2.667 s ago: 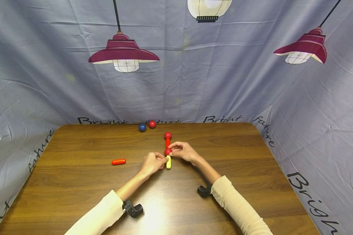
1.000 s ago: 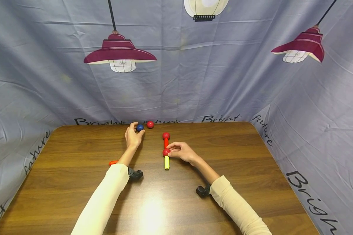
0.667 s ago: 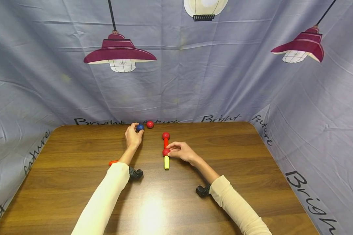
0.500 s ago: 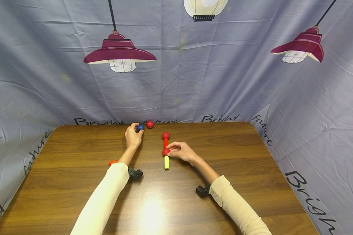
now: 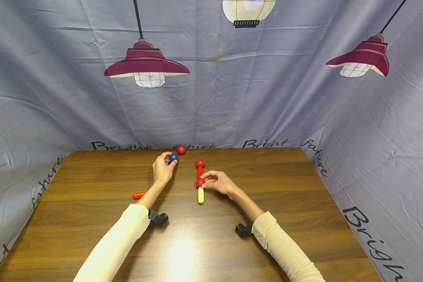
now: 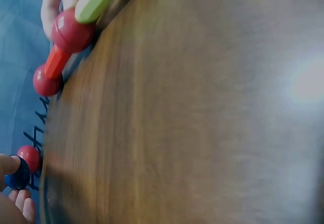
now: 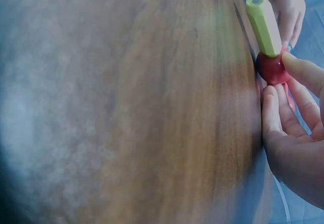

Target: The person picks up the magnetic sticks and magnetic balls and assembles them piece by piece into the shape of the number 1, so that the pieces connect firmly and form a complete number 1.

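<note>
My left hand point(image 5: 163, 169) pinches a blue ball point(image 5: 174, 157) between thumb and fingers, near the table's far edge. In the left wrist view the blue ball point(image 6: 18, 175) shows between the thumb and fingertips. My right hand point(image 5: 221, 184) holds a red ball point(image 5: 199, 183) at the middle of a joined piece. From that ball a red stick point(image 5: 200, 172) runs away to a second red ball point(image 5: 200, 163), and a yellow-green stick point(image 5: 201, 196) points towards me. A hole shows in the free end of the yellow-green stick point(image 7: 264, 26) in the right wrist view.
Another red ball point(image 5: 181, 150) lies at the far edge, just beyond the blue one. On the left, an orange-red stick point(image 5: 138, 195) is partly covered by my left forearm. The wooden table point(image 5: 268, 176) meets a grey-blue printed curtain point(image 5: 211, 98) at the back.
My left hand left the yellow-green stick, reached to the far edge and took hold of the blue ball. It has now drawn the ball slightly nearer. The right hand stays on the joined piece.
</note>
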{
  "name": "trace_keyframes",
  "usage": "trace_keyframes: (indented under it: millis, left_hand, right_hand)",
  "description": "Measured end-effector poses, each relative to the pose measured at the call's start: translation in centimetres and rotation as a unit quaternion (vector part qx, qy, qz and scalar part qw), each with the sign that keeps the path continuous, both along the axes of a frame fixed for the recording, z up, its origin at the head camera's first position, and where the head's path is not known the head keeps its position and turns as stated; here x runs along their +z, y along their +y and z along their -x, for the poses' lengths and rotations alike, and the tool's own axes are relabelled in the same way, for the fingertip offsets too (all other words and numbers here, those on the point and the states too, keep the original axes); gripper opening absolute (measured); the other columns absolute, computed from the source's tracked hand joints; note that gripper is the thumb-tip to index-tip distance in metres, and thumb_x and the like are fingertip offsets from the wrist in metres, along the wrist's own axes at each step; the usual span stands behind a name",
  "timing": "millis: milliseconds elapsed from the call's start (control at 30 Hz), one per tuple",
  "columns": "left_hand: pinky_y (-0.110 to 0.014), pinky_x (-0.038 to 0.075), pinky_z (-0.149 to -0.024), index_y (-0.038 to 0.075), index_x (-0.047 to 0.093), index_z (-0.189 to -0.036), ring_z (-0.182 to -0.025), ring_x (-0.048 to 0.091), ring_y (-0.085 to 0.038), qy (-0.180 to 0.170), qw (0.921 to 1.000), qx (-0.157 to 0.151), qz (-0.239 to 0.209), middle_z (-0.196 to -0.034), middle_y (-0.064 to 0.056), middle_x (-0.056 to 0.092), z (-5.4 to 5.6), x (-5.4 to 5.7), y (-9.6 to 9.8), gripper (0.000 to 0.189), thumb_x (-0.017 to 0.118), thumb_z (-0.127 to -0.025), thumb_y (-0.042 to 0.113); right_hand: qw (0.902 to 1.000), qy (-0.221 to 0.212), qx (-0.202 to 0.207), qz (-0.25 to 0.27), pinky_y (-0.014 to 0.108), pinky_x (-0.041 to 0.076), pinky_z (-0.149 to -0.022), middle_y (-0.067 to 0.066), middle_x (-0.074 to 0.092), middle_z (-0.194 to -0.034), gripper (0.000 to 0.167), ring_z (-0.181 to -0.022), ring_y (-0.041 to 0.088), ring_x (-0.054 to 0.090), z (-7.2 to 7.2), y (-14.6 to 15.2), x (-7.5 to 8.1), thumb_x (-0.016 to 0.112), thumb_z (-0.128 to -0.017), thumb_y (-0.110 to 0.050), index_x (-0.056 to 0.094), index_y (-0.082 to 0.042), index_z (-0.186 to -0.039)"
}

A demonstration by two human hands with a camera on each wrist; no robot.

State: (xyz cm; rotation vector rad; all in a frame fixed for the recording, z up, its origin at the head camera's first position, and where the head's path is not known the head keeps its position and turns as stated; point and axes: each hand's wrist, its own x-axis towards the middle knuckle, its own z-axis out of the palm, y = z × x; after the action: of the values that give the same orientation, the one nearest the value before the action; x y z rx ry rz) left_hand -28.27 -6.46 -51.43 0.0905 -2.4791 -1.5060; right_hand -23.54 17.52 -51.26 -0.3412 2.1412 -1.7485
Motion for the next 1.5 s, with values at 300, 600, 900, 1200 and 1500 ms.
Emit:
trace_keyframes:
  millis: [300, 600, 900, 1200, 1500]
  left_hand:
    - [-0.041, 0.055, -0.088, -0.003, 0.066, -0.117, -0.099, 0.066, -0.033, 0.022, 0.999, -0.037, 0.008, -0.108, -0.022, 0.067, -2.7, 0.3, 0.4, 0.034, 0.078, -0.086, 0.005]
    - [-0.04, 0.056, -0.086, -0.003, 0.067, -0.115, -0.096, 0.068, -0.032, 0.029, 0.996, -0.084, 0.004, -0.103, -0.02, 0.069, -5.8, 0.6, 0.7, 0.032, 0.078, -0.086, 0.006]
    - [-0.036, 0.057, -0.085, -0.002, 0.068, -0.112, -0.094, 0.069, -0.031, 0.02, 0.9932, -0.114, 0.009, -0.101, -0.015, 0.07, -8.7, 0.4, 0.9, 0.032, 0.081, -0.084, 0.005]
    - [-0.034, 0.058, -0.082, -0.003, 0.068, -0.11, -0.092, 0.07, -0.029, 0.007, 0.9887, -0.149, -0.012, -0.099, -0.014, 0.07, -11.4, 0.0, 1.4, 0.03, 0.081, -0.082, 0.002]
    - [-0.03, 0.058, -0.082, -0.001, 0.069, -0.108, -0.091, 0.07, -0.026, -0.009, 0.9823, -0.184, -0.032, -0.1, -0.011, 0.07, -13.7, -0.4, 2.1, 0.028, 0.08, -0.082, -0.001]
  right_hand:
    - [1.0, -0.008, -0.003, 0.0, 0.025, 0.054, -0.083, 0.012, 0.07, -0.102, 0.032, -0.092, 0.016, 0.066, 0.1, 0.1, -0.4, 0.074, -0.087, 0.0, 0.065, 0.007, -0.117]
    - [1.0, -0.006, -0.004, -0.003, 0.026, 0.054, -0.083, 0.013, 0.07, -0.103, 0.032, -0.093, 0.017, 0.066, 0.2, 0.1, -0.4, 0.074, -0.087, -0.001, 0.065, 0.006, -0.117]
    - [1.0, -0.009, -0.003, -0.004, 0.026, 0.054, -0.083, 0.012, 0.07, -0.103, 0.032, -0.094, 0.017, 0.066, 0.3, 0.1, -0.5, 0.074, -0.087, -0.002, 0.065, 0.005, -0.117]
    - [1.0, -0.004, -0.003, -0.004, 0.026, 0.054, -0.083, 0.013, 0.07, -0.104, 0.032, -0.094, 0.016, 0.066, 0.2, 0.1, -0.6, 0.074, -0.088, -0.002, 0.065, 0.007, -0.117]
    - [1.0, -0.001, -0.004, -0.003, 0.026, 0.054, -0.083, 0.013, 0.07, -0.103, 0.032, -0.093, 0.016, 0.066, 0.3, 0.0, -0.7, 0.074, -0.088, -0.001, 0.065, 0.007, -0.117]
